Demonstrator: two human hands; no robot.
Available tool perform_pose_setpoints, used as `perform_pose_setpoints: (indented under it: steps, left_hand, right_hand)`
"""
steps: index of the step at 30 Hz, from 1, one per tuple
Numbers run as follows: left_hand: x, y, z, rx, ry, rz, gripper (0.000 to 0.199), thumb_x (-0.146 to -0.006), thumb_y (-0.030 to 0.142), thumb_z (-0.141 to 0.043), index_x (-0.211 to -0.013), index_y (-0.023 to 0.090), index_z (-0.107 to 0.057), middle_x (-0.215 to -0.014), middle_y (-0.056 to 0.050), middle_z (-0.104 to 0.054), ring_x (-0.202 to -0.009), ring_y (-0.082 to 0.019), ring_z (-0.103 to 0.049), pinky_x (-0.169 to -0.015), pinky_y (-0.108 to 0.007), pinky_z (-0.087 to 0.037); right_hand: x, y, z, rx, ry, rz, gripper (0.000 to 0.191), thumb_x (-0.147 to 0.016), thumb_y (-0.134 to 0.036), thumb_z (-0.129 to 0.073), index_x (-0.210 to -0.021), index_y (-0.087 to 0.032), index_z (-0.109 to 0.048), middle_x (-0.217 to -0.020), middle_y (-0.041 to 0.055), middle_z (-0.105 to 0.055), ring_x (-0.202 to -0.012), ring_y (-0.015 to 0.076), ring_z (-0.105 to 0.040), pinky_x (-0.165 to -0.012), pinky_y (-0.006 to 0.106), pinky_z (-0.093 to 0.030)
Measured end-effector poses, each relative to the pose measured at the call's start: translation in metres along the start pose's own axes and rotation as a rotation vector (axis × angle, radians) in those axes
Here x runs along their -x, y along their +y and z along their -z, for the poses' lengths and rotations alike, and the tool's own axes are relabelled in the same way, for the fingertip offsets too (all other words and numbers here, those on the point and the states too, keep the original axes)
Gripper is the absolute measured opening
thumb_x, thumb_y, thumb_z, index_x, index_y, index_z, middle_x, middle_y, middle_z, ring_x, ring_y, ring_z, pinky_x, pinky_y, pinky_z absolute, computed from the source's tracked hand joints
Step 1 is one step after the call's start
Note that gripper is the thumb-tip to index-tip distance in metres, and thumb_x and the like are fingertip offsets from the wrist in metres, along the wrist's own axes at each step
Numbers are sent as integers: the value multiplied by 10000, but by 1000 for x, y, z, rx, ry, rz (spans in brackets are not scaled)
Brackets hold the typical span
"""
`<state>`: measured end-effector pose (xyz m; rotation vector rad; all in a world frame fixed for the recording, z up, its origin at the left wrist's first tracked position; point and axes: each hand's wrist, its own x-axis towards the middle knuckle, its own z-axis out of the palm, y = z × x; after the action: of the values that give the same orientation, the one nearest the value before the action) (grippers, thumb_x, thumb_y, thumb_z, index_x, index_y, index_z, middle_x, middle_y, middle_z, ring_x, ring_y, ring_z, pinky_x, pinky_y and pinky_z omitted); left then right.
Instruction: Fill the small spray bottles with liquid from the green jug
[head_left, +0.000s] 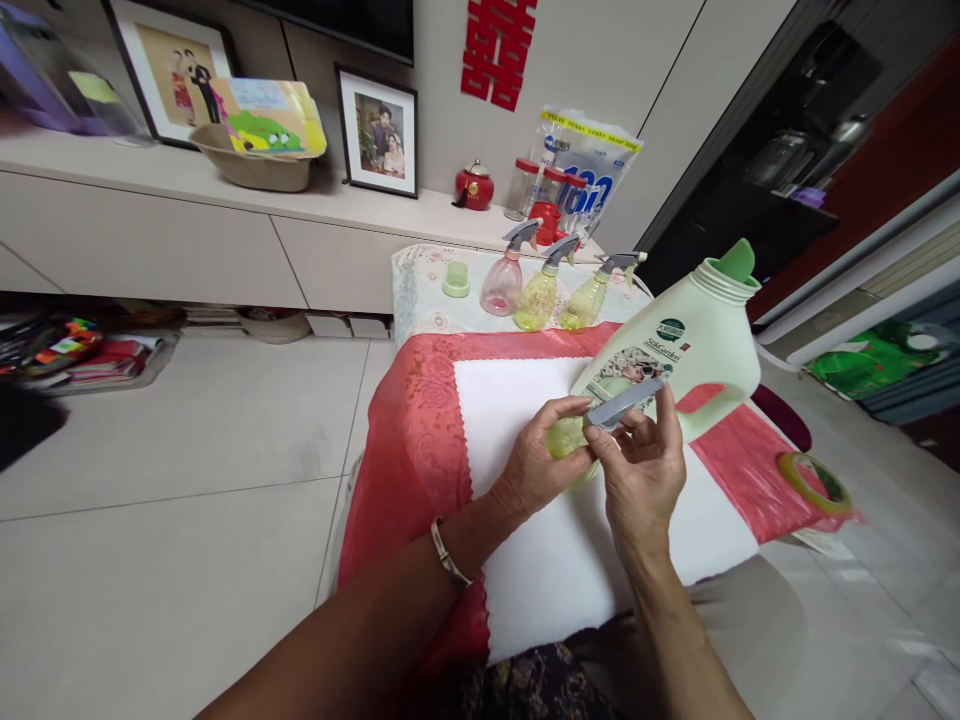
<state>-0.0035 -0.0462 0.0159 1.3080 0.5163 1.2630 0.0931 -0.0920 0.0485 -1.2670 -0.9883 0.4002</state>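
My left hand is wrapped round the neck of a yellow-green spray bottle, held over the white cloth. At the top of that bottle, my right hand pinches the grey spray head between thumb and fingers. Whether the head is fully seated on the neck is hidden by my fingers. Just behind my hands stands a large pale green detergent jug with its cap off and a green pouring spout showing.
Three more spray bottles, one pink and two yellow-green, stand at the table's back beside a green cap. A roll of tape lies at right on the red cloth. Behind is a cabinet with framed photos.
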Motion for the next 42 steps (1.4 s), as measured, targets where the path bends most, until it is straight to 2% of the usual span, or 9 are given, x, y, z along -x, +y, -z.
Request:
perform_pose_setpoints:
  steps: [6,10,14,20,25,31,35,38,42]
  left_hand:
    - [0,-1,1,32,-15,64,420,-743,194,-743,-1156,177,-666,-1156,-79,-723,-1090,-248,-662,-999,-384,-499]
    - [1,1,1,70,-37,124,446,-728,209,-749,-1164,172,-663,-1170,-88,-720,-1081,-257,-663,-983,-389,-500]
    - [2,4,1,82,-54,176,447,-727,222,-741,-1164,173,-660,-1096,-76,-733,-958,-230,-675,-878,-360,-524]
    - [0,3,3,100,-74,185,426,-725,231,-742,-1138,174,-649,-1080,-76,-725,-972,-233,-666,-901,-376,-516]
    - [1,1,2,96,-62,223,426,-727,240,-756,-1130,180,-629,-1011,-68,-719,-914,-232,-667,-874,-399,-527]
    - [0,2,2,95,-60,191,421,-718,194,-733,-1121,190,-612,-1024,-56,-688,-944,-223,-650,-892,-392,-515]
    - [0,1,1,127,-48,142,462,-708,178,-731,-1144,183,-579,-1152,-91,-665,-1051,-240,-642,-947,-400,-500]
    - [-1,-1,0,158,-50,120,489,-707,178,-743,-1161,183,-561,-1191,-100,-661,-1109,-249,-636,-977,-405,-496]
    - [0,-3,0,155,-50,100,495,-702,176,-762,-1156,186,-563,-1213,-105,-660,-1146,-262,-629,-1019,-432,-477]
  right_hand:
    - [9,5,16,82,-3,-5,1001,-778,-388,-787,-1597,-250,-228,-1126,78,-604,-1073,195,-593,-954,404,-501]
    - [-3,7,38,164,24,70,1012,-738,-371,-823,-1579,-304,-264,-1394,107,-475,-1296,236,-482,-1017,416,-474]
    - [-28,-2,45,53,-299,83,1155,-727,-329,-838,-1605,-382,-89,-1419,85,-484,-1375,248,-434,-1091,486,-433]
    - [-58,-6,47,31,-547,-63,1227,-664,-344,-891,-1614,-330,-115,-1188,89,-635,-1062,252,-634,-958,481,-528]
    - [-63,-1,51,73,-480,-83,1248,-527,-406,-960,-1581,-299,-300,-1262,111,-603,-1198,301,-571,-1010,502,-502]
    - [-51,-9,41,261,-403,39,1148,-626,-424,-910,-1586,-282,-295,-1061,58,-657,-1269,278,-522,-1115,557,-398]
    - [-43,-14,38,313,-359,89,1122,-663,-416,-885,-1595,-278,-276,-1130,74,-649,-1186,265,-578,-1119,556,-394]
    - [-41,-13,40,269,-393,88,1088,-704,-400,-858,-1601,-286,-253,-1241,86,-618,-1332,263,-481,-1156,534,-367]
    - [-38,-12,37,299,-299,115,1047,-664,-395,-879,-1565,-296,-355,-1382,91,-522,-1333,278,-470,-1065,461,-480]
